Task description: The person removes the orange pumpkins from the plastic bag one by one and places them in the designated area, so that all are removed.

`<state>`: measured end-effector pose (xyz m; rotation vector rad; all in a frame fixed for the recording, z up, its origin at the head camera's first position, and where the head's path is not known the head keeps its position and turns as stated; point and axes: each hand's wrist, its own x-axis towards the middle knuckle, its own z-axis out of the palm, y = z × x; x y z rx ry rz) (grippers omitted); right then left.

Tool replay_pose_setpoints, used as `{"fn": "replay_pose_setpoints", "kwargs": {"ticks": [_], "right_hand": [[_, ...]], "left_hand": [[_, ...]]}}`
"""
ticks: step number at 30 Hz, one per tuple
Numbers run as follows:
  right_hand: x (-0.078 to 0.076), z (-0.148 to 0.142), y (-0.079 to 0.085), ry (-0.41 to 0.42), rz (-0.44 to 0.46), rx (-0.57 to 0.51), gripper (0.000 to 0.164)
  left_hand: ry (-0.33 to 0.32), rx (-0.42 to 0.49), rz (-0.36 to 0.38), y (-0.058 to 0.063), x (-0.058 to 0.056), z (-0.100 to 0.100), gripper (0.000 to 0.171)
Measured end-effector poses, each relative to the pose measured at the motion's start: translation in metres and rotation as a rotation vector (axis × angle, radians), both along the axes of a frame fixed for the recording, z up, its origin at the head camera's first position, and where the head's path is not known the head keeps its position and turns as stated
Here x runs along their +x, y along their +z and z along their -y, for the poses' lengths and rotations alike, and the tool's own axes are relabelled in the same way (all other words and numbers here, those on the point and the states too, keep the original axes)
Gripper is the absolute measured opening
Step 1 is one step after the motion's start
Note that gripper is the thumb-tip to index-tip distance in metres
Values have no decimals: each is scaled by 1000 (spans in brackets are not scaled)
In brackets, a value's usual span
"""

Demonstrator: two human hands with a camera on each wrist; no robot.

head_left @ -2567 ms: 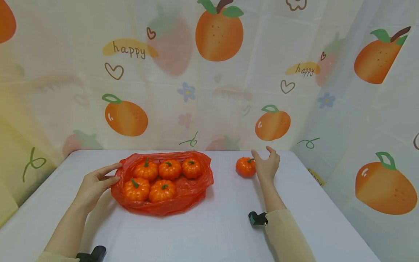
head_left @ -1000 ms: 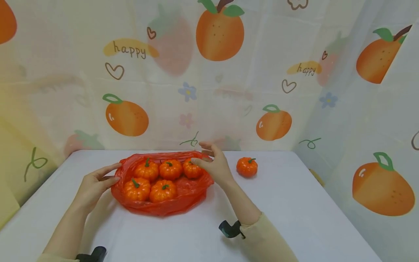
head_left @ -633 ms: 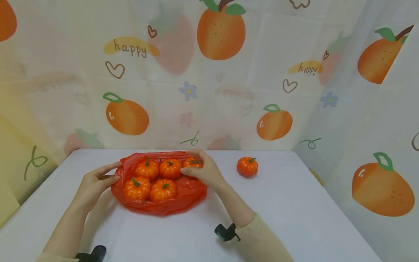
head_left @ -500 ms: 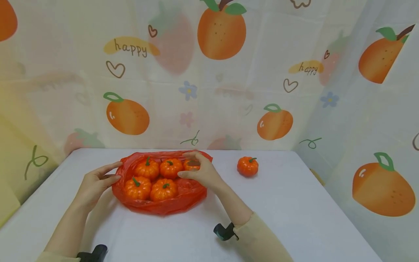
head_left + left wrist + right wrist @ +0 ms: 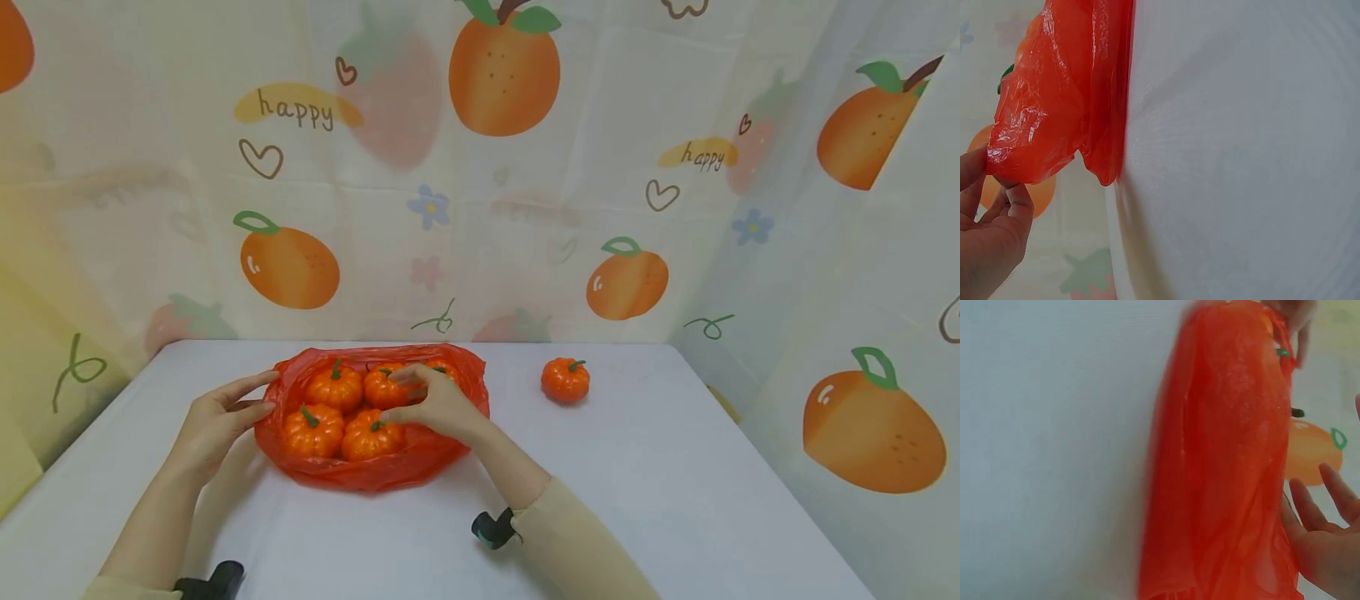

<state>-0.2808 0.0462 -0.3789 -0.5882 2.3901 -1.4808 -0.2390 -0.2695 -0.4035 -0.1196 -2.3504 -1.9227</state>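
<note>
A red plastic bag (image 5: 375,478) lies on the table with its mouth spread wide. Inside sit several small orange toy pumpkins with green stems, among them a front-left pumpkin (image 5: 313,433) and a front-middle pumpkin (image 5: 367,442). My left hand (image 5: 213,425) pinches the bag's left rim between thumb and fingers; the left wrist view shows the stretched film (image 5: 1029,144) there. Over the bag's right half, my right hand (image 5: 438,407) has its fingers spread close to the front-middle pumpkin and partly covers the back ones. Nothing shows in its grasp. A lone pumpkin (image 5: 566,382) stands outside, right of the bag.
The white-covered table (image 5: 637,500) stretches in front and to the right. A fruit-print curtain (image 5: 510,250) hangs behind it and along both sides. Each wrist carries a small black device, such as the right one (image 5: 492,529).
My right hand has left the lone pumpkin, moved left over the bag's right rim, and come down among the pumpkins inside. My left hand keeps its place on the rim.
</note>
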Motion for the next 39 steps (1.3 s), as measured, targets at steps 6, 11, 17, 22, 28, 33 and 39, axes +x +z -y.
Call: {"fn": "replay_pose_setpoints", "kwargs": {"ticks": [6,11,17,22,28,33,39], "right_hand": [[0,8,-8,8,-17,46,63],[2,15,-15,18,-65,93,67],[3,20,-22,8,-111,159,70],[3,21,-25,24,-102,190,70],[2,22,-29,40,-87,219,72],[2,22,-30,42,-99,237,72],[4,22,-31,45,-99,259,70]], "left_hand": [[2,0,-14,0,0,1,42],[2,-2,-11,-1,-1,0,42],[9,-6,5,-2,-1,1,43],[0,29,0,-3,-1,2,42],[1,1,-2,-3,0,2,44],[-2,3,3,-2,1,1,44],[-1,19,6,-2,0,1,42]]}}
